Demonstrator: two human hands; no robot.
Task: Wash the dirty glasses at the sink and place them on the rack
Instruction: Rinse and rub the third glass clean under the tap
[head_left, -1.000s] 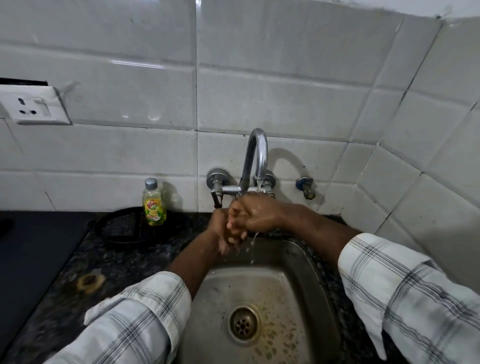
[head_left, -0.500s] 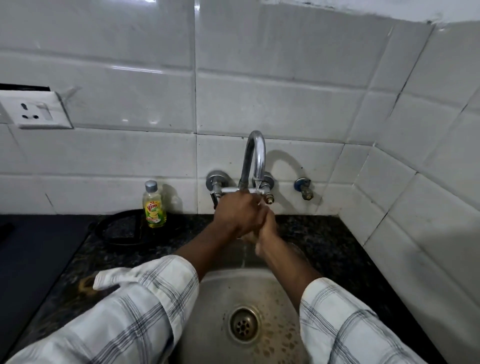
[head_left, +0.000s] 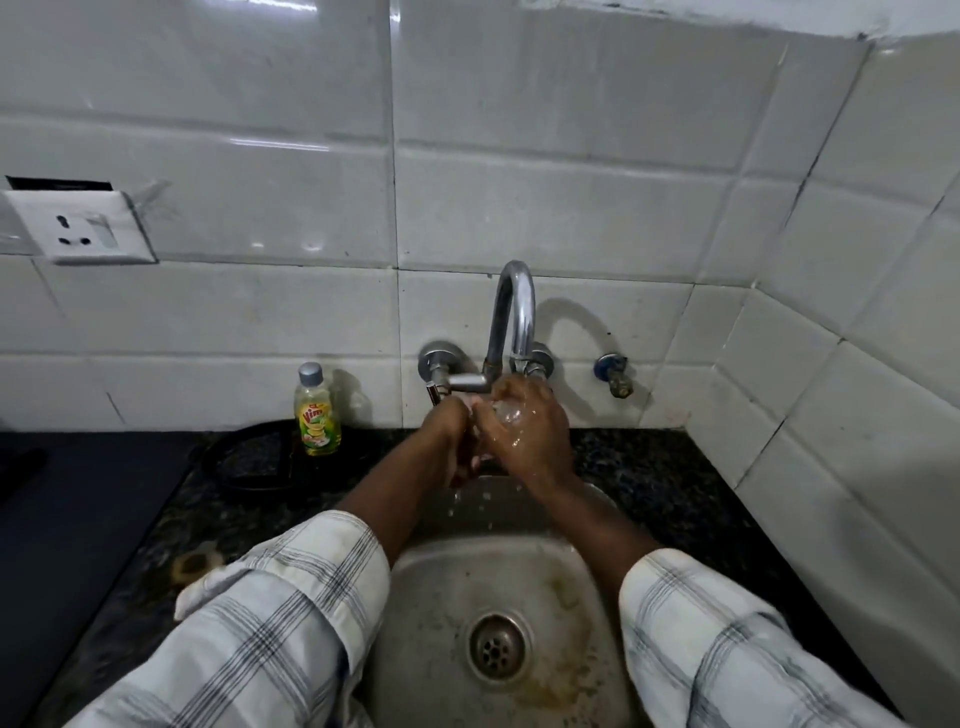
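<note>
A dark speckled granite counter (head_left: 649, 470) carried 1 yellow dish-soap bottle (head_left: 317, 410) and a black ring (head_left: 244, 457) beside it.

This is a home kitchen, small and well used. A stainless steel sink (head_left: 498, 613) with a round drain (head_left: 500, 647) is sunk into a dark speckled stone counter (head_left: 649, 467), set into the right corner where two walls of white glazed tiles (head_left: 571, 208) meet. A chrome tap (head_left: 511, 322) comes out of the back wall over the sink. A bottle of yellow dish soap (head_left: 317, 410) stands at the counter's back edge, left of the tap, and a wall socket (head_left: 83, 228) sits higher to the left.
</note>
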